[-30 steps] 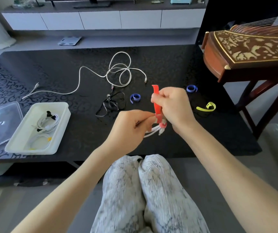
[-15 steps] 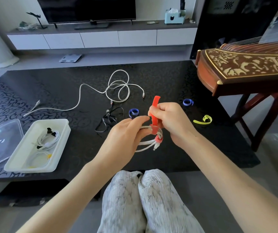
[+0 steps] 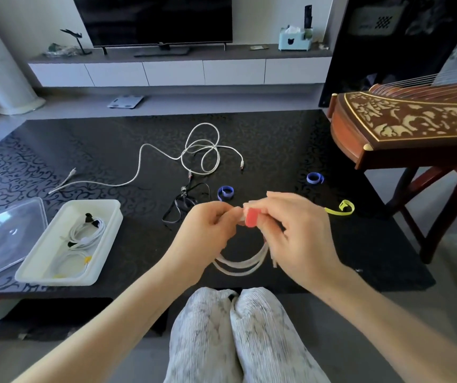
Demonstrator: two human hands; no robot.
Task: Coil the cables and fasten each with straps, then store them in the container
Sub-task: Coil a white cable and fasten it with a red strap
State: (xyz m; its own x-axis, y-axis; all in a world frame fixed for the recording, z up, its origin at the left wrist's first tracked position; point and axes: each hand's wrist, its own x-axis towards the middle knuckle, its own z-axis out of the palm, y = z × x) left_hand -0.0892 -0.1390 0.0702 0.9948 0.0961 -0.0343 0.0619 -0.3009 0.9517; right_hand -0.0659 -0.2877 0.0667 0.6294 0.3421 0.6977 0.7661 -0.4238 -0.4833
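Both hands raised over near edge of table [image 3: 277,139], coil [image 3: 242,265] of white cable between them. Left hand [image 3: 208,230]: fingers curled, pinching top of coil. Right hand [image 3: 299,236], slightly blurred: thumb and fingers pinching red strap [image 3: 251,219] at top of coil. Loops hang below between hands. Container [image 3: 92,202] at left on table, bundled white cables inside. Clear lid [image 3: 6,236] just beside it. Loose white cable [image 3: 202,150] and black cable [image 3: 186,203] mid-table. Blue strap [image 3: 225,192] near left hand, second blue strap [image 3: 315,178] and yellow strap [image 3: 342,209] right of hands.
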